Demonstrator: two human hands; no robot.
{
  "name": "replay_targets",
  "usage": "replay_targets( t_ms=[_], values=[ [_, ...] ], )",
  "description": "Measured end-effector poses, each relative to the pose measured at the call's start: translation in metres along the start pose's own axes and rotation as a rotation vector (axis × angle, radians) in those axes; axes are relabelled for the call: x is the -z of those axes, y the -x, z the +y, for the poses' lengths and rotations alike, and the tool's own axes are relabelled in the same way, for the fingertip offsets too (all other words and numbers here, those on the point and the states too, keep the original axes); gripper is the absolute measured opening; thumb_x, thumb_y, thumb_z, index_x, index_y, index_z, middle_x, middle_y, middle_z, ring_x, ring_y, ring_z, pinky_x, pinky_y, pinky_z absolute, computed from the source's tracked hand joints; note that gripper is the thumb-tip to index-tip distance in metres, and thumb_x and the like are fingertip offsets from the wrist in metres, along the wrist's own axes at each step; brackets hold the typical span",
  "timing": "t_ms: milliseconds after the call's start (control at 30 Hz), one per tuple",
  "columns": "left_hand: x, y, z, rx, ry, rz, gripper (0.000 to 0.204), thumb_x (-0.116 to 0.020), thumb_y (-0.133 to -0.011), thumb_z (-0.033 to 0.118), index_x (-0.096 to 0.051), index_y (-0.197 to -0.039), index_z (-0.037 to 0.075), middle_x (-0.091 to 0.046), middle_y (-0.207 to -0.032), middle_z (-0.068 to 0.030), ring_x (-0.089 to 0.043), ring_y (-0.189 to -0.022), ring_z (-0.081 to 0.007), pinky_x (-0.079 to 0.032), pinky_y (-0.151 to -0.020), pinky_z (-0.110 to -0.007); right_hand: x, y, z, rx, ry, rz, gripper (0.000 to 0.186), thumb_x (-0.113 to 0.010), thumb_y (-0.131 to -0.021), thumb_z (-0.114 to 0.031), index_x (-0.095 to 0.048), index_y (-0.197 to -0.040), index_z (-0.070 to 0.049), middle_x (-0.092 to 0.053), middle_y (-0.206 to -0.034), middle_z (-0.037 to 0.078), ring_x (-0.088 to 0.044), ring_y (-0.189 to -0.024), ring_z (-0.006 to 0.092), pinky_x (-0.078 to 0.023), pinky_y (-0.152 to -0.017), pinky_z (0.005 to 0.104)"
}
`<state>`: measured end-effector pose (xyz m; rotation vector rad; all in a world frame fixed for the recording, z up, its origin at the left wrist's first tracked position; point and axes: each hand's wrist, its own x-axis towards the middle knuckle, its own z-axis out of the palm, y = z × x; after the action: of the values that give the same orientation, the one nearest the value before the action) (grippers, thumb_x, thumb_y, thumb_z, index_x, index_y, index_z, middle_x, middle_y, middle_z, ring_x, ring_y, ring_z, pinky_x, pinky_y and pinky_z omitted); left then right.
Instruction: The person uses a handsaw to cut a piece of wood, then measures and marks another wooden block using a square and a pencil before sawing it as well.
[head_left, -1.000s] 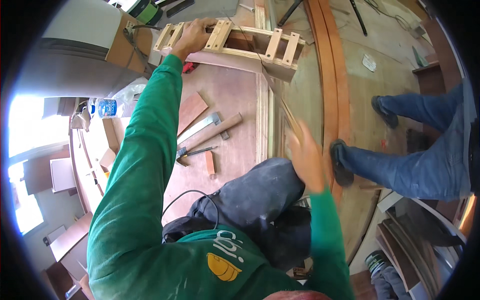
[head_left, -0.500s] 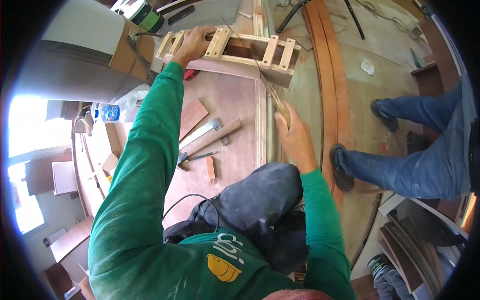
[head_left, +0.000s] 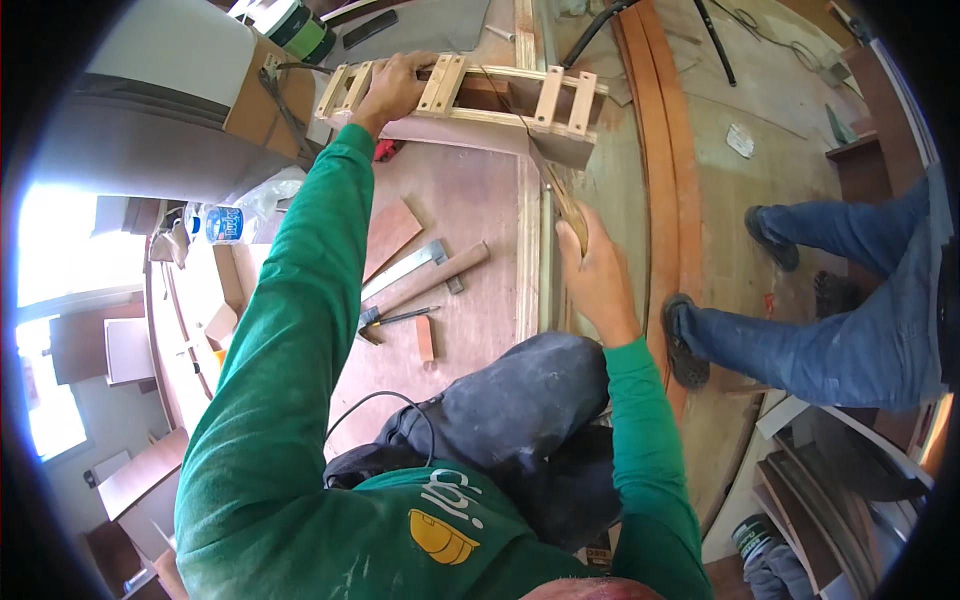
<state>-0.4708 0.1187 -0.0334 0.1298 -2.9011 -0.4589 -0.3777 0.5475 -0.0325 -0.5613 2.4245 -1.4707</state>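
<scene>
Plywood surface [head_left: 460, 195] took up the middle, pinkish and dusty. Long brown boards [head_left: 655, 170] ran near to far on its right. Co-worker's legs [head_left: 790, 340], blue trousers, were at far right, well apart from the work. Slatted wooden frame [head_left: 440, 88] lay crosswise at the far end, pale slats on its upper face. Handsaw [head_left: 572, 213]: thin dark blade slanted far-left across the frame, left of the right-hand slat pair; wooden handle on the near side. Right hand [head_left: 602, 280]: fingers wrapped round that handle. Left hand [head_left: 395, 90]: fingers bent over the frame's left part between slats, gripping it; fingertips couldn't be made out. Hammer [head_left: 425, 280] rested left of middle, handle over a silver metal tool [head_left: 403, 270]. Reddish block [head_left: 425, 342] lay nearer. Thin dark stick [head_left: 408, 315] sat between hammer and block.
</scene>
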Motion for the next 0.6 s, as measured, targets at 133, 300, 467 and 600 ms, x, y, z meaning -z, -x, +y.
replay_targets(
  t_ms=[133, 300, 467, 600],
  values=[
    [-0.002, 0.007, -0.029, 0.037, -0.064, 0.01, 0.051, -0.071, -0.092, 0.044, -0.076, -0.134, 0.015, -0.076, -0.131, -0.0147, -0.066, -0.127, -0.0402, -0.042, -0.116, -0.049, 0.014, 0.014, -0.001, -0.049, 0.013, -0.092, 0.046, -0.06, -0.109, -0.032, -0.058, -0.148, -0.007, -0.072, -0.116, 0.033, -0.068, -0.111, 0.0536, -0.056, -0.091, 0.0541],
    [0.0, 0.014, -0.02, -0.027, -0.087, 0.047, 0.051, -0.074, -0.092, 0.041, -0.076, -0.133, 0.011, -0.076, -0.128, -0.0208, -0.07, -0.121, -0.0453, -0.051, -0.11, -0.048, 0.088, 0.144, 0.028, -0.081, 0.071, -0.157, 0.048, -0.062, -0.108, -0.022, -0.055, -0.149, 0.002, -0.069, -0.134, 0.028, -0.07, -0.121, 0.0424, -0.054, -0.103, 0.0453],
    [0.001, 0.011, -0.008, -0.026, -0.064, 0.025, 0.05, -0.074, -0.091, 0.04, -0.077, -0.131, 0.011, -0.077, -0.126, -0.0198, -0.071, -0.12, -0.043, -0.051, -0.11, -0.047, 0.078, 0.128, 0.0, -0.172, 0.113, -0.122, 0.045, -0.062, -0.107, -0.017, -0.057, -0.149, 0.0, -0.072, -0.125, 0.027, -0.072, -0.114, 0.0405, -0.056, -0.097, 0.0426],
    [0.004, 0.012, -0.017, 0.016, -0.067, 0.004, 0.05, -0.074, -0.091, 0.04, -0.077, -0.131, 0.01, -0.078, -0.125, -0.0196, -0.073, -0.117, -0.0414, -0.053, -0.107, -0.045, 0.087, 0.114, -0.005, -0.208, 0.053, -0.142, 0.041, -0.063, -0.107, -0.017, -0.062, -0.144, 0.0, -0.072, -0.119, 0.027, -0.072, -0.11, 0.0404, -0.055, -0.095, 0.0422]
  ],
)
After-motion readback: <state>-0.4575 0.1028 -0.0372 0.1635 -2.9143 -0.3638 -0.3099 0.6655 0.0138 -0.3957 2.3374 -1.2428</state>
